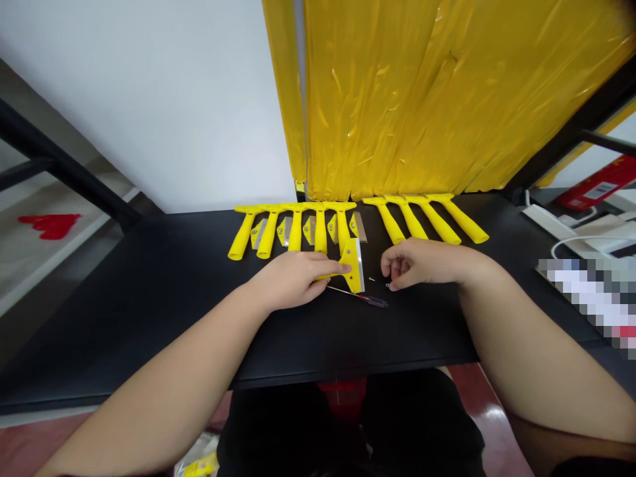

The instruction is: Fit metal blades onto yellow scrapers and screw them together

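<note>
My left hand point(298, 278) is closed around the handle of a yellow scraper point(354, 265), whose metal blade edge faces right. Under that hand and scraper, a screwdriver point(372, 301) with a clear dark handle lies on the black table, its shaft partly hidden. A tiny screw point(371, 279) rests just right of the blade. My right hand point(410, 264) is low over the table with fingers curled inward. At its thumb tip shows a small metal fastener point(388, 285), too small to tell whether screw or nut.
Yellow scraper handles point(241, 237) stand in a row at the back, with several small yellow blade heads point(309, 230) between them. More handles point(437, 222) lie to the right. Behind hangs yellow plastic sheeting point(417, 99). White cables and boxes point(556, 228) crowd the right edge.
</note>
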The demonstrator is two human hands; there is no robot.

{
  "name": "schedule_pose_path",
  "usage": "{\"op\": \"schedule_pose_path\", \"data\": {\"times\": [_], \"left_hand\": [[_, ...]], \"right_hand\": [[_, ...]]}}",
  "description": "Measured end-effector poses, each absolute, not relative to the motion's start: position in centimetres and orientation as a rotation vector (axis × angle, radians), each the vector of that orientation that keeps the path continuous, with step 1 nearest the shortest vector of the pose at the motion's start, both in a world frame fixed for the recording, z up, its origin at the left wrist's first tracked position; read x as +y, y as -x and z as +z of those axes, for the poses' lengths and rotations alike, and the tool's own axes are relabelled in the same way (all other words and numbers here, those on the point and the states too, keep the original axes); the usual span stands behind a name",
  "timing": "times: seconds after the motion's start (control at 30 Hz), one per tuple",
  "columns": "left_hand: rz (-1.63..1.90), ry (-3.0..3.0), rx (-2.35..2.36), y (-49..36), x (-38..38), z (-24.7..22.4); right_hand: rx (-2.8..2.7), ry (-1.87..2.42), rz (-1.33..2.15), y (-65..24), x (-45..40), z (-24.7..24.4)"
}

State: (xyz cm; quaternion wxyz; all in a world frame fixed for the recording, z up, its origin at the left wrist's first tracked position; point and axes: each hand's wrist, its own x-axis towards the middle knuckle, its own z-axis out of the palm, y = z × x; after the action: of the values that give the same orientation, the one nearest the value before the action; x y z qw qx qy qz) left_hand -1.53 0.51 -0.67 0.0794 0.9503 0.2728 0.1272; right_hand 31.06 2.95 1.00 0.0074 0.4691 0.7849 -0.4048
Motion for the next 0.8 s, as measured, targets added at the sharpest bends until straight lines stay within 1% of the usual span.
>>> {"op": "schedule_pose_path", "data": {"times": [0.17, 0.47, 0.53, 0.67, 0.73, 0.8], "left_hand": [[0.368, -2.82, 0.844, 1.6, 0.6, -0.8], [0.346, -2.775, 0.899, 1.5, 0.6, -0.7], [0.364, -2.776, 0.914, 1.4, 0.5, -0.7], [0.403, -2.786, 0.952, 1.3, 0.4, -0.9], [0.438, -2.796, 0.969, 1.2, 0.4, -0.9], [0.48, -2.799, 1.0, 1.2, 0.3, -0.9]], "right_hand": [[2.434, -1.488, -1.041, -29.4, 2.3, 0.7], [2.487, -1.383, -0.913, -29.3, 1.5, 1.1], [2.569, -1.373, -0.972, -29.1, 1.5, 1.0], [2.96, -1.346, -1.162, -28.0, 2.0, 0.3], [3.067, -1.348, -1.312, -27.3, 2.3, -0.3], [3.023, -1.36, -1.537, -26.8, 2.6, -1.0]]}}
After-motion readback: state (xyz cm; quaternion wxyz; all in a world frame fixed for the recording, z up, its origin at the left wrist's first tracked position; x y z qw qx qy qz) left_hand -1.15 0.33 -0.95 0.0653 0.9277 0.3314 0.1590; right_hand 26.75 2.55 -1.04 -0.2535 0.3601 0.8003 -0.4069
